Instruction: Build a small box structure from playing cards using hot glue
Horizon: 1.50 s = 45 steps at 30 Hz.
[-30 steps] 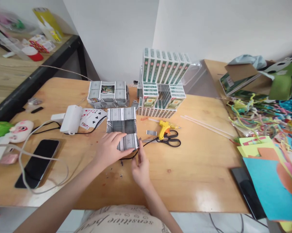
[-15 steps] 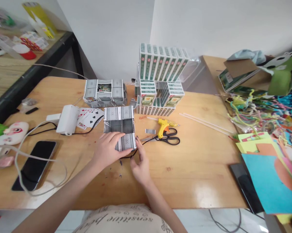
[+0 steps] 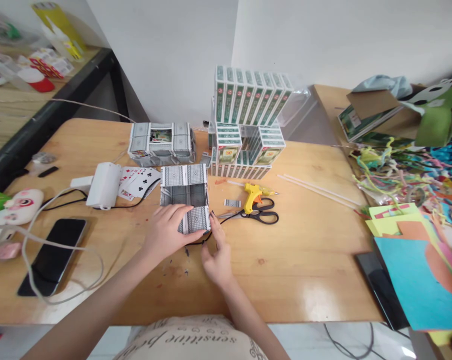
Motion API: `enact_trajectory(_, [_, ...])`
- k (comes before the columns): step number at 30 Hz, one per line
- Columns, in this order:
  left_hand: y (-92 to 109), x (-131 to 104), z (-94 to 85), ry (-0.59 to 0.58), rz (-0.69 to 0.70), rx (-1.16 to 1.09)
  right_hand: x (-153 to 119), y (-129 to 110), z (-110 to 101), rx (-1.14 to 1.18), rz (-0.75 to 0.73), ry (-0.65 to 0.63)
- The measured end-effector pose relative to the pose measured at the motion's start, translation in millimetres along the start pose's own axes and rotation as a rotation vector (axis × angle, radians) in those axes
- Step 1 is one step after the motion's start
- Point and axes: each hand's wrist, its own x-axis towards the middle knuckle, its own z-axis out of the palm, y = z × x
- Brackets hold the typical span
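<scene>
A box built of grey-patterned playing cards (image 3: pixel 173 176) stands on the table before me, its middle open at the top. My left hand (image 3: pixel 167 227) grips its near left part, fingers over the top and thumb along the near side. At the near right corner, my right hand (image 3: pixel 217 252) presses its fingertips against the box's side, thumb lower down. Just right of the box lie a small cut card piece (image 3: pixel 232 203), a yellow glue gun (image 3: pixel 253 196) and black-handled scissors (image 3: pixel 265 216). Behind it sits a similar card box (image 3: pixel 141 137).
Stacked green-and-white card packs (image 3: pixel 250 100) rise at the back. Loose playing cards (image 3: pixel 141 181), a white power adapter (image 3: pixel 104 185) and a phone (image 3: pixel 53 257) lie left. Clear glue sticks (image 3: pixel 319 190) lie right, with coloured paper (image 3: pixel 417 280) farther over. A black cord runs under my hands.
</scene>
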Motion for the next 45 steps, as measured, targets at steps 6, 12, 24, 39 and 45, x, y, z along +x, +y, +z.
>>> enact_trajectory(6, [-1, -1, 1.2, 0.016, 0.008, -0.003, 0, -1, -1, -0.01, -0.018, -0.005])
enact_trajectory(12, [-1, -3, 2.0, 0.04, 0.016, -0.008, 1, -2, -1, -0.023, -0.01, -0.012])
enact_trajectory(24, [0, -4, 1.8, 0.062, 0.012, -0.014, 2, -3, -2, -0.107, -0.029, -0.012])
enact_trajectory(39, [-1, -5, 1.3, 0.058, 0.016, -0.01, -3, -9, 2, -0.377, -0.037, -0.038])
enact_trajectory(45, [-1, -5, 2.0, 0.058, 0.016, -0.014, -5, -9, 2, -0.451, -0.028, -0.063])
